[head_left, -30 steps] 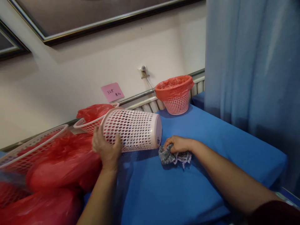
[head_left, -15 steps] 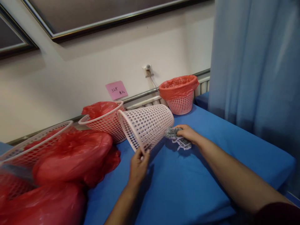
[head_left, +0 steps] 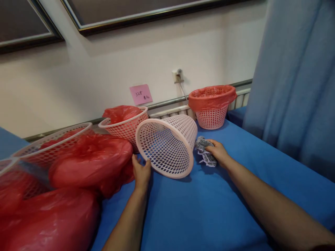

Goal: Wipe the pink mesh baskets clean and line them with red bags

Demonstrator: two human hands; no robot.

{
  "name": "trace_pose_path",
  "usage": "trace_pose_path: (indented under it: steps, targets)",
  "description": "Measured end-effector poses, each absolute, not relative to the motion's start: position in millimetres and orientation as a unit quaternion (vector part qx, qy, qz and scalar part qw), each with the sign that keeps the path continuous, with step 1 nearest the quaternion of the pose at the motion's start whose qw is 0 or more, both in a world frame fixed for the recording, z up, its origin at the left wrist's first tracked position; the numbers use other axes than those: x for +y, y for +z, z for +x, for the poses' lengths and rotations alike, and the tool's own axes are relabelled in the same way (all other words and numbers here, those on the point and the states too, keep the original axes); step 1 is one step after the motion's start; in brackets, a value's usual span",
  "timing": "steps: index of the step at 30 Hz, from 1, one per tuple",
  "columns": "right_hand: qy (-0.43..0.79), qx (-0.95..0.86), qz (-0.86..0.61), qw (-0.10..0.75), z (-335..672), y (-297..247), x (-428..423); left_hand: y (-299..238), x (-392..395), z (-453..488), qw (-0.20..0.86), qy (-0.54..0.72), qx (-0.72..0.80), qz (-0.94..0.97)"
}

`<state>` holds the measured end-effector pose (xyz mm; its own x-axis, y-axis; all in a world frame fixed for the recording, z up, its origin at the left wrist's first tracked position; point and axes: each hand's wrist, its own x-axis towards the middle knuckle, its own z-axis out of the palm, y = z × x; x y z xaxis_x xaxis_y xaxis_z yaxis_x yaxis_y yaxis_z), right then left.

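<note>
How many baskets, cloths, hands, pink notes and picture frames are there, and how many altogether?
Baskets: 5, one cut off at the left
Cloth: 1
Hands: 2
Pink note: 1
Picture frames: 2
Total: 11

The top edge crops the wide picture; the right, the curtain; the lower-left corner, a bag. Writing on the note is partly illegible. The cloth hides some fingertips of the right hand.
</note>
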<state>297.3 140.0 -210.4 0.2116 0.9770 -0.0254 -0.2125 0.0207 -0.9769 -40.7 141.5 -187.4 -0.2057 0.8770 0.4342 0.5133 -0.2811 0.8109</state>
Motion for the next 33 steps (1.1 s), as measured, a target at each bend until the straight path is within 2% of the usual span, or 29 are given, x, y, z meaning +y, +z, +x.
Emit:
trace_pose_path:
  steps: [3, 6, 9, 12, 15, 17, 19, 21, 24, 27, 30, 33]
  targets:
    - [0.502, -0.382, -0.493, 0.600, 293.1, -211.5, 135.7, -193.4, 146.3, -50.6, 0.357, 0.515, 0.580, 0.519]
    - [0.507, -0.358, -0.494, 0.609, 292.0, -214.2, 133.5, -197.2, 141.1, -46.7, 0.419, 0.499, 0.568, 0.504]
    - [0.510, -0.319, -0.497, 0.626, 297.9, -215.0, 136.2, -197.6, 137.5, -40.5, 0.433, 0.526, 0.554, 0.479]
    - [0.459, -0.242, -0.492, 0.699, 308.7, -210.4, 140.3, -199.0, 135.3, -31.3, 0.408, 0.561, 0.547, 0.470]
    - [0.295, -0.196, -0.507, 0.786, 312.7, -204.0, 135.9, -200.3, 129.1, -16.5, 0.381, 0.570, 0.544, 0.485]
    - [0.179, -0.281, -0.520, 0.786, 303.7, -203.7, 125.7, -199.5, 122.4, -5.0, 0.366, 0.568, 0.540, 0.503]
    - [0.124, -0.450, -0.492, 0.735, 283.0, -208.4, 111.9, -197.7, 115.1, 6.4, 0.353, 0.567, 0.532, 0.521]
    - [0.130, -0.621, -0.429, 0.643, 255.0, -216.5, 99.2, -196.5, 108.6, 16.3, 0.346, 0.568, 0.520, 0.536]
    - [0.157, -0.766, -0.370, 0.502, 219.9, -227.9, 90.2, -196.9, 102.5, 25.9, 0.335, 0.571, 0.508, 0.552]
    - [0.158, -0.828, -0.372, 0.389, 216.4, -232.1, 94.8, -197.8, 100.9, 27.0, 0.322, 0.569, 0.507, 0.562]
    - [0.125, -0.828, -0.460, 0.297, 241.8, -230.5, 105.8, -196.4, 101.6, 23.8, 0.312, 0.566, 0.511, 0.567]
    - [0.087, -0.783, -0.555, 0.269, 265.9, -228.3, 112.4, -193.8, 101.5, 23.5, 0.293, 0.573, 0.512, 0.569]
